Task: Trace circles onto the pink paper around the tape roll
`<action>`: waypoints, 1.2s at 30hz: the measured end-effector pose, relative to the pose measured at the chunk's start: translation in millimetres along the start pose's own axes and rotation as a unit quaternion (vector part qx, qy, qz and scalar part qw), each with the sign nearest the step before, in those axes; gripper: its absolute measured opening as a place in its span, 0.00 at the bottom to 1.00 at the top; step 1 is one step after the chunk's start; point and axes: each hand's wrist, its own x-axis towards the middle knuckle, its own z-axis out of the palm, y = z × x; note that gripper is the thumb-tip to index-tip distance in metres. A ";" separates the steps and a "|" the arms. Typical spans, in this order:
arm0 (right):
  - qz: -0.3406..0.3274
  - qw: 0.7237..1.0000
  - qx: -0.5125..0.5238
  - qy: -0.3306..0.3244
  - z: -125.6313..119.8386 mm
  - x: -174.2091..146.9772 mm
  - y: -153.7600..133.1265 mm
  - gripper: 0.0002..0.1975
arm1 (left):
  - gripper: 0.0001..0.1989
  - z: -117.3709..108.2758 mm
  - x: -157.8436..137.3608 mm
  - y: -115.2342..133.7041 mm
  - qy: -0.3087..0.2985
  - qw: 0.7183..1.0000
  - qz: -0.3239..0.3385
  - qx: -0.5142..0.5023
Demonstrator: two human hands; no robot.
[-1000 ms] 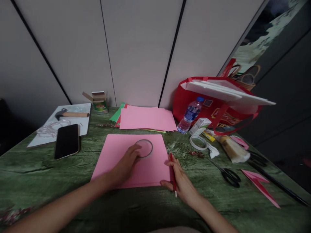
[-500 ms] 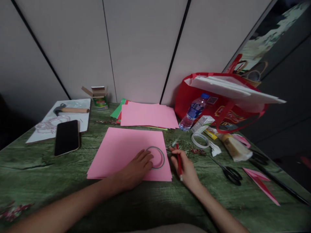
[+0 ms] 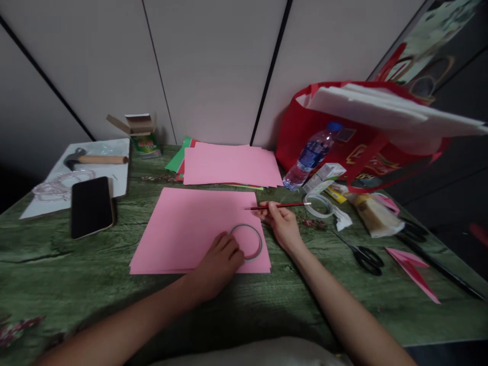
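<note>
A sheet of pink paper (image 3: 183, 223), on top of at least one more, lies in front of me on the table. Near its right edge rests a thin grey ring (image 3: 261, 245), flat on the paper. The bent fingers of my left hand (image 3: 219, 262) grip the ring's left side and press it to the sheet. My right hand (image 3: 281, 223) pinches a red pencil (image 3: 287, 205) at the paper's right edge. The pencil lies nearly level, its dark tip pointing left over the sheet, above the ring.
More pink paper (image 3: 232, 165) lies behind. On the right are a bottle (image 3: 310, 155), a red bag (image 3: 292, 127), a tape roll (image 3: 308, 206), scissors (image 3: 368, 259) and folded pink paper (image 3: 414, 274). A phone (image 3: 91, 207), hammer (image 3: 101, 159) and opened box (image 3: 145, 143) stand left.
My right hand has moved up to the paper's right edge, and the pencil has swung from upright to level with its tip leftward. My left fingers have curled more at the ring.
</note>
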 end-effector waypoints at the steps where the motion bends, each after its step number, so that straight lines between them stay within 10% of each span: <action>1: 0.013 1.000 0.018 0.003 -1.1 0.3 2.2 0.21 | 0.04 0.0 0.0 -0.7 0.010 1.000 -0.009 -0.012; 36: 0.054 0.994 0.095 0.002 -11.7 2.1 5.4 0.16 | 0.06 -0.7 -1.0 0.9 0.051 0.997 -0.011 -0.054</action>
